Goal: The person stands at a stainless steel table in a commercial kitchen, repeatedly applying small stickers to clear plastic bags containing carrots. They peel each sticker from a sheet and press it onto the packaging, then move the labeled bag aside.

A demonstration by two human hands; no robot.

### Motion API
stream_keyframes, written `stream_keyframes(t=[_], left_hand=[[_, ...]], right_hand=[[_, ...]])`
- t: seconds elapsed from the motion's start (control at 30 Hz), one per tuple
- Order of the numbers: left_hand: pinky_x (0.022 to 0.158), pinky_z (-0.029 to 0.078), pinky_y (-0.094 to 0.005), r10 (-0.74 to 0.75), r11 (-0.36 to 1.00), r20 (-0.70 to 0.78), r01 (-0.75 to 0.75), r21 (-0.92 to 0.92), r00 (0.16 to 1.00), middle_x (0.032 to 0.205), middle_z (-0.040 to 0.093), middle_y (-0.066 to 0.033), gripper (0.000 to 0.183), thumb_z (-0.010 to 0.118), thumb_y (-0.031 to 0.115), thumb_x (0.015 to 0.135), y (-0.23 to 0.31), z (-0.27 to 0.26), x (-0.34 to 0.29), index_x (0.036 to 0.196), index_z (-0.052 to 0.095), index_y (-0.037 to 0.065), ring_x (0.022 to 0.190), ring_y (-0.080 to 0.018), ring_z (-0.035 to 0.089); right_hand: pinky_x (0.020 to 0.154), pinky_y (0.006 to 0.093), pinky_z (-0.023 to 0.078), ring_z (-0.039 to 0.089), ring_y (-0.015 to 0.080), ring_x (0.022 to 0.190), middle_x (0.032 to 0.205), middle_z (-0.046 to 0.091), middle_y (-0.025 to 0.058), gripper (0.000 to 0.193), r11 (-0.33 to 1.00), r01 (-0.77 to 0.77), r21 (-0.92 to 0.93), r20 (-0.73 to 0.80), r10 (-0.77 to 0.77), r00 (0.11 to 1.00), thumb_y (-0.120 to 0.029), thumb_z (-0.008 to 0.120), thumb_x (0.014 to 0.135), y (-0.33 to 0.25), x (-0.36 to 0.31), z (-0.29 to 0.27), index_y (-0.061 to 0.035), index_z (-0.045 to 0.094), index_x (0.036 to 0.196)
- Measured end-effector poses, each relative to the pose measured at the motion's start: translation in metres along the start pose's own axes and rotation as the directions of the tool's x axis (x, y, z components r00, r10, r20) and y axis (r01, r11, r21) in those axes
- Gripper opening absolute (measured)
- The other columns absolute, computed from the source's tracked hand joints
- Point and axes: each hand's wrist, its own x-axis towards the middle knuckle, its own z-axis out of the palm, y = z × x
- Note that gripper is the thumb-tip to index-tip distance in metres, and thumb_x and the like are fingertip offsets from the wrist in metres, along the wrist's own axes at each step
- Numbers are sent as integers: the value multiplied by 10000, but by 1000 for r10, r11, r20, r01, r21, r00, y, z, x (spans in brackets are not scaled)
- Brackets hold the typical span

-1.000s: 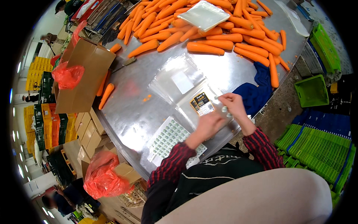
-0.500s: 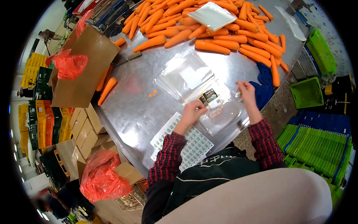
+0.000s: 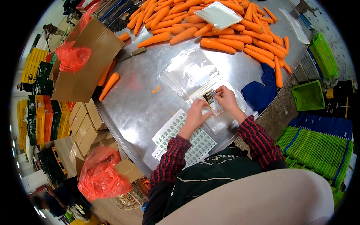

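Observation:
A printed plastic bag with a black-and-orange label (image 3: 213, 104) lies on a stack of clear plastic bags (image 3: 183, 67) on the metal table. Along the label's left edge, my left hand (image 3: 196, 114) has its fingers curled; anything between them is hidden. My right hand (image 3: 228, 100) presses pinched fingertips onto the label's upper right, and whatever they hold is too small to make out. Beside my left wrist lies a sheet of small green-and-white stickers (image 3: 187, 137), partly under my forearm.
Carrots (image 3: 221, 32) heap across the far side, with a pack of clear bags (image 3: 218, 15) on top. A blue cloth (image 3: 258, 93) sits right of my hands. At left stand a cardboard box (image 3: 88, 62) and a knife-like tool (image 3: 138, 51). Green crates (image 3: 315, 146) line the right.
My right hand has come left and down onto the printed bag's label. My left hand has shifted slightly right, to the label's edge. The view has turned a little.

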Motion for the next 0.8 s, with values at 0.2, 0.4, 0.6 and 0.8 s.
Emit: stream_keyframes(t=[0.2, 0.4, 0.6, 0.8], left_hand=[[703, 496, -376, 20, 996, 101, -29, 84, 995, 848, 620, -70, 167, 777, 135, 703, -17, 12, 0, 785, 668, 38, 776, -289, 603], [598, 490, -245, -393, 804, 209, 445, -396, 896, 819, 714, -85, 157, 659, 118, 855, -37, -20, 13, 813, 686, -31, 688, -106, 644], [571, 459, -211, -616, 622, -247, 270, -735, 748, 789, 674, -51, 180, 622, 131, 912, -38, -36, 26, 887, 636, -47, 660, -86, 610], [665, 480, -302, -205, 975, -97, 195, -107, 974, 900, 626, -67, 230, 769, 152, 763, -6, -4, -6, 888, 610, 42, 789, -190, 601]], right_hand=[[584, 288, 482, 637, 160, 641, 739, 655, 53, 207, 995, 71, 64, -232, -54, 971, -155, 725, 813, 14, 18, -45, -23, 622, 936], [587, 200, 453, 551, 73, 626, 796, 618, 31, 197, 684, -200, 701, 176, 106, 979, -184, 562, 971, -7, 24, -110, -19, 615, 1064], [643, 244, 501, 585, 100, 704, 874, 636, 56, 198, 825, -271, 497, 332, 108, 937, -122, 488, 982, -3, 24, -50, -9, 565, 1126], [642, 253, 505, 582, 103, 689, 860, 638, 65, 154, 879, -231, 417, 317, 97, 943, -59, 470, 965, 5, 32, -17, 2, 550, 1082]])
